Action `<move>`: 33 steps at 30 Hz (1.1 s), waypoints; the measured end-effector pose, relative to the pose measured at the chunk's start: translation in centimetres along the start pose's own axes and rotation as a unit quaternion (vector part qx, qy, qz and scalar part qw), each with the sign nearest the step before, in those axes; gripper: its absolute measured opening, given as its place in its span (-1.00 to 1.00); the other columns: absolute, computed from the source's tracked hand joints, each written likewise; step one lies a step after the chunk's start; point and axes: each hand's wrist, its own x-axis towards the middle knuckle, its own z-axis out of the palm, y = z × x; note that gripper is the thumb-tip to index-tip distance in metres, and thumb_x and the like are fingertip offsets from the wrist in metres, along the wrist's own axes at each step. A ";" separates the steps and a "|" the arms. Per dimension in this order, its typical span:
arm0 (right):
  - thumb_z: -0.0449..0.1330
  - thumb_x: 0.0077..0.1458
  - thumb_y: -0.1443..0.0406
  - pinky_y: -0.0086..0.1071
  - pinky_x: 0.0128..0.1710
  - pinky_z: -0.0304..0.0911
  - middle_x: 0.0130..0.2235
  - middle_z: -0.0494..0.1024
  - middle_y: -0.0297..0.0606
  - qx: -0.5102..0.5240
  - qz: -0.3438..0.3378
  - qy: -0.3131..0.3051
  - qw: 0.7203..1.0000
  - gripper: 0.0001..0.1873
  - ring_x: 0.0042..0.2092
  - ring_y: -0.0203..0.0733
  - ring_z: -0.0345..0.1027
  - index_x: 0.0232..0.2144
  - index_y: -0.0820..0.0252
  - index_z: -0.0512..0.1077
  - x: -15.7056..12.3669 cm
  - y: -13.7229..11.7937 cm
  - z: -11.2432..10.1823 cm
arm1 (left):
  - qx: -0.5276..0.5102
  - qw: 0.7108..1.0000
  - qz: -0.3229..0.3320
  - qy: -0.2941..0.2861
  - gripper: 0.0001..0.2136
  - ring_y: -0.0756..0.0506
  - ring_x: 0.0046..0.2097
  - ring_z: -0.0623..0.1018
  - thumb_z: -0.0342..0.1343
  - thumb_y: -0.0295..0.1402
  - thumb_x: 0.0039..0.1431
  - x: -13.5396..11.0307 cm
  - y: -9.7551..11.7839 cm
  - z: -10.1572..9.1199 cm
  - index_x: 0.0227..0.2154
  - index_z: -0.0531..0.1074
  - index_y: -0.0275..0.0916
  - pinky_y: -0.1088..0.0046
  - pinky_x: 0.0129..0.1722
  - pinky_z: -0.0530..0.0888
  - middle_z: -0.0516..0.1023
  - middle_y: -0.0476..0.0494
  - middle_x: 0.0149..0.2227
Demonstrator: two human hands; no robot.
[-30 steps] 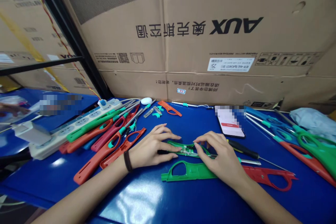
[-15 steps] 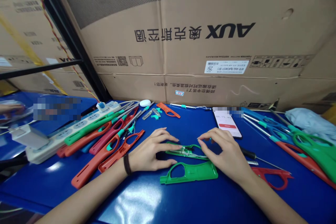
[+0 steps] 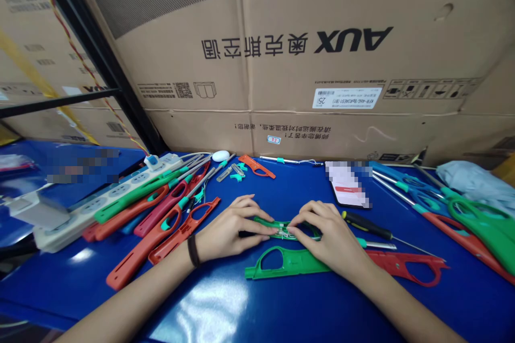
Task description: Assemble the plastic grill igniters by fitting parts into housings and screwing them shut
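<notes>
Fingers of your left hand and right hand have closed in from either side, nearly meeting and curled down on the green lighter shell. They no longer spread above it, so the shell is now pinched between both hands and little of it shows. Thin pale wires lie in it at the middle of your grip; your fingertips hide what they connect to, and you can't tell how firm the hold is.

That shell sits low over the blue desk, right at the center of your clock, between your hands. A second green shell lies at 6 o'clock, just below it, and a red shell lies at 4 o'clock, partly under your right wrist. A black-handled screwdriver rests at 3 o'clock, just beside your right hand, with a phone at 2 o'clock. Orange lighters fan out at 9 o'clock, toward a white power strip — a black band circles your left wrist.
</notes>
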 end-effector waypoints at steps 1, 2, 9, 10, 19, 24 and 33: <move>0.23 0.08 0.30 -0.18 -0.11 0.12 -0.31 0.46 -0.34 0.005 0.005 0.000 1.000 -0.99 -0.21 -0.17 0.33 -0.39 0.06 0.46 0.0 0.0 0.0 | -0.001 1.000 -0.001 0.001 -0.74 -0.06 -0.04 0.41 0.11 -0.39 0.21 0.0 0.0 0.0 -0.06 0.47 0.03 0.18 0.21 0.10 0.52 0.02 -0.06; 0.24 0.08 0.28 -0.18 -0.10 0.12 -0.30 0.46 -0.34 0.008 0.012 -0.003 1.000 -1.00 -0.20 -0.16 0.33 -0.39 0.05 0.46 -0.1 0.0 0.0 | -0.003 1.000 -0.002 0.001 -0.74 -0.06 -0.05 0.41 0.11 -0.40 0.21 0.0 0.0 0.0 -0.06 0.47 0.03 0.18 0.21 0.10 0.52 0.02 -0.06; 0.25 0.07 0.21 -0.14 -0.11 0.12 -0.29 0.46 -0.35 0.027 0.045 -0.037 0.998 -0.94 -0.19 -0.15 0.33 -0.38 0.02 0.46 -0.2 0.0 0.2 | -0.010 1.000 -0.003 0.005 -0.74 -0.06 -0.05 0.43 0.10 -0.41 0.21 0.0 0.0 0.0 -0.07 0.47 0.02 0.18 0.20 0.11 0.53 0.01 -0.06; 0.25 0.07 0.21 -0.14 -0.11 0.13 -0.28 0.46 -0.35 0.029 0.045 -0.040 0.998 -0.94 -0.19 -0.15 0.33 -0.39 0.03 0.46 -0.2 0.0 0.2 | -0.011 1.000 -0.004 0.005 -0.74 -0.06 -0.06 0.43 0.10 -0.41 0.21 0.0 0.0 0.0 -0.07 0.47 0.02 0.18 0.20 0.11 0.53 0.01 -0.07; 0.26 0.05 0.23 -0.19 -0.18 0.21 -0.33 0.45 -0.32 0.078 0.081 -0.059 0.992 -0.94 -0.23 -0.15 0.35 -0.44 0.05 0.47 0.0 0.3 0.5 | -0.024 1.000 -0.014 0.002 -0.74 -0.06 -0.07 0.44 0.11 -0.39 0.21 -0.1 0.1 0.0 -0.07 0.47 0.03 0.19 0.19 0.11 0.54 0.01 -0.07; 0.24 0.05 0.28 -0.09 -0.06 0.14 -0.25 0.43 -0.29 0.031 0.016 -0.059 0.998 -0.96 -0.18 -0.13 0.31 -0.38 0.00 0.49 0.0 0.3 -0.7 | -0.020 1.000 -0.018 -0.007 -0.74 -0.06 -0.06 0.44 0.11 -0.38 0.21 0.2 0.0 -0.1 -0.06 0.47 0.04 0.19 0.20 0.09 0.53 0.01 -0.06; 0.19 -0.04 0.46 -0.16 -0.12 0.14 -0.25 0.46 -0.29 -0.022 -0.084 -0.037 0.996 -0.74 -0.21 -0.15 0.26 -0.40 -0.03 0.56 0.0 -0.4 -1.5 | -0.026 0.999 -0.025 -0.006 -0.75 -0.05 -0.05 0.43 0.12 -0.37 0.20 0.0 0.0 0.0 -0.08 0.47 0.04 0.21 0.20 0.10 0.53 0.02 -0.06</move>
